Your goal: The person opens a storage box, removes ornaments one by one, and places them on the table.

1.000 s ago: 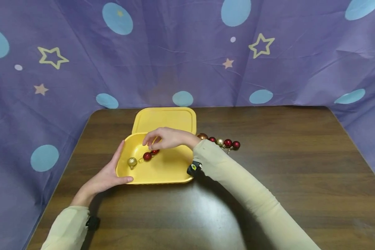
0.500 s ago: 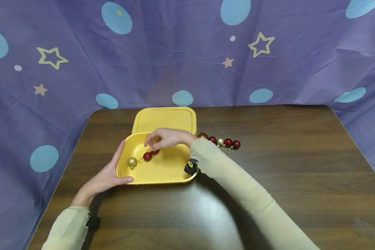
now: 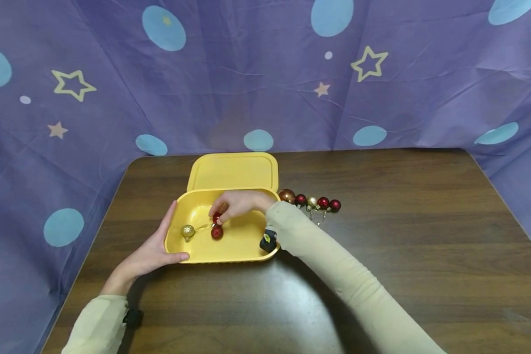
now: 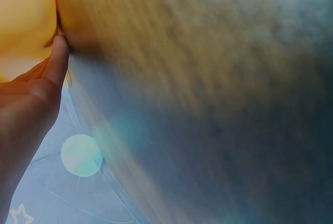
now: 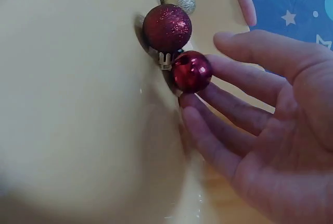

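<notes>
My left hand (image 3: 147, 251) rests along the left end of a yellow box (image 3: 248, 246), fingers straight against its wall and thumb along the front rim. In the left wrist view the left hand (image 4: 34, 99) touches the outside of the box. Inside lie a gold bauble (image 3: 188, 232), a glittery red bauble (image 3: 217, 233) and a shiny red bauble (image 5: 191, 72). My right hand (image 3: 241, 202) reaches into the box. Its fingers (image 5: 221, 135) touch the shiny red bauble from one side, while the thumb stands apart from it.
A yellow lid (image 3: 234, 172) lies flat behind the box. To the right, a copper bauble (image 3: 286, 196) and several smaller red and gold baubles (image 3: 323, 202) form a row on the wooden table (image 3: 402, 246). A purple patterned cloth (image 3: 265, 73) hangs behind.
My right hand has come lower and nearer, onto the shiny red bauble. The glittery red bauble has shifted right and toward me. The left hand stays at the box.
</notes>
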A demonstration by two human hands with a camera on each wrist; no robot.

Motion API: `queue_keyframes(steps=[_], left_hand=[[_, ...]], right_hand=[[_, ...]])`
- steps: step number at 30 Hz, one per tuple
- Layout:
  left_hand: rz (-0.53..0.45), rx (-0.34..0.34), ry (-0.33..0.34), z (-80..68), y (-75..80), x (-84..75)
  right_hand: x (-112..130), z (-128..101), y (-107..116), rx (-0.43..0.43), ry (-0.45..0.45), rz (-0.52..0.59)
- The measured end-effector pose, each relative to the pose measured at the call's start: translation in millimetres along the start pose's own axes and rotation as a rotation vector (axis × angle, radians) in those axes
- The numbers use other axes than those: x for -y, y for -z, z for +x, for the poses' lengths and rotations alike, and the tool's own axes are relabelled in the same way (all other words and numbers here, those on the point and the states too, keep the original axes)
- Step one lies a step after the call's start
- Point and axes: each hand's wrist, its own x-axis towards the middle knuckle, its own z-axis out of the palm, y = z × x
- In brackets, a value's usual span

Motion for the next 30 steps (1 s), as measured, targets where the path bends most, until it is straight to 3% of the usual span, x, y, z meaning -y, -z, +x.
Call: queue_keyframes(steps=[13, 30], left_hand=[[0.006, -0.006, -0.028, 0.2, -1.4, 3.7], [0.009, -0.004, -0.014, -0.1, -1.0, 2.9]], right_hand=[[-5, 4, -6, -0.060, -0.034, 0.032], [11, -7, 8, -0.097, 0.069, 0.084]])
